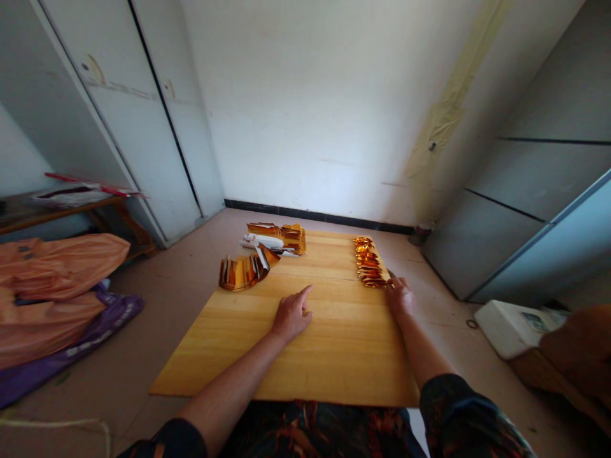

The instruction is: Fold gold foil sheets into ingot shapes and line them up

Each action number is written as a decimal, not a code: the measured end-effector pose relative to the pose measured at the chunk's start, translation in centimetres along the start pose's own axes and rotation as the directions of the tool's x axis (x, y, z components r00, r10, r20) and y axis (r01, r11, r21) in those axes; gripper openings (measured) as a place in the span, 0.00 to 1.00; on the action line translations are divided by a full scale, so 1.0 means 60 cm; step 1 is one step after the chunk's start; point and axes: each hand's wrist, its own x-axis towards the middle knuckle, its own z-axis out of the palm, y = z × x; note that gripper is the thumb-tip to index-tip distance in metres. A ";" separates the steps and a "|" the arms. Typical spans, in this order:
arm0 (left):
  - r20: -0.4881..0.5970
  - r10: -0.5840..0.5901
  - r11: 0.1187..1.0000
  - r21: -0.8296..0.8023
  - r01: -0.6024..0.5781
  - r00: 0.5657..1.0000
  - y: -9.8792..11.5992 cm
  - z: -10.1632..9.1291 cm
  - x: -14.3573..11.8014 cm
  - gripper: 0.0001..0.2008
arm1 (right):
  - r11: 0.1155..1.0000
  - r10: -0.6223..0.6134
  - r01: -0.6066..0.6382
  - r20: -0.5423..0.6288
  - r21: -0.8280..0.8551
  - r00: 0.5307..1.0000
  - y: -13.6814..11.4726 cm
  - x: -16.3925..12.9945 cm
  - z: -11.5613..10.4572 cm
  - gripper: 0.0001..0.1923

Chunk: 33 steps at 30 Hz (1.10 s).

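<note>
My left hand (292, 316) hovers over the middle of the wooden board, index finger stretched out, thumb apart, nothing in it. At the board's right edge my right hand (401, 296) has its fingers closed on the near end of a row of folded gold foil papers (368, 264). The exact grip is partly hidden by the fingers. On the far left of the board stands a curved stack of gold foil sheets (241, 270). Behind it lies a further pile of gold sheets (296, 238) with a white wrapped bundle (262, 241) against it.
The wooden board (334, 356) reaches to my lap. Orange and purple bags (62, 267) lie to the left beside a low wooden bench (109, 207). Grey cabinets (143, 95) stand left, a grey fridge-like unit (520, 172) right. A white box (508, 327) sits at the right.
</note>
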 end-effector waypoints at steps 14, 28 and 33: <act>-0.011 0.019 1.000 0.003 -0.019 1.000 0.001 0.001 0.000 0.33 | 0.969 -0.049 0.060 0.051 -0.240 0.997 -0.038 -0.018 -0.015 0.14; -0.002 0.020 1.000 0.002 -0.020 1.000 0.000 0.003 0.000 0.33 | 0.913 0.076 -0.015 0.134 -0.407 0.988 -0.088 -0.021 -0.024 0.27; -0.017 0.034 0.999 0.006 -0.034 0.999 -0.002 0.005 0.000 0.33 | 0.914 0.059 -0.001 0.131 -0.406 0.990 -0.083 -0.021 -0.025 0.28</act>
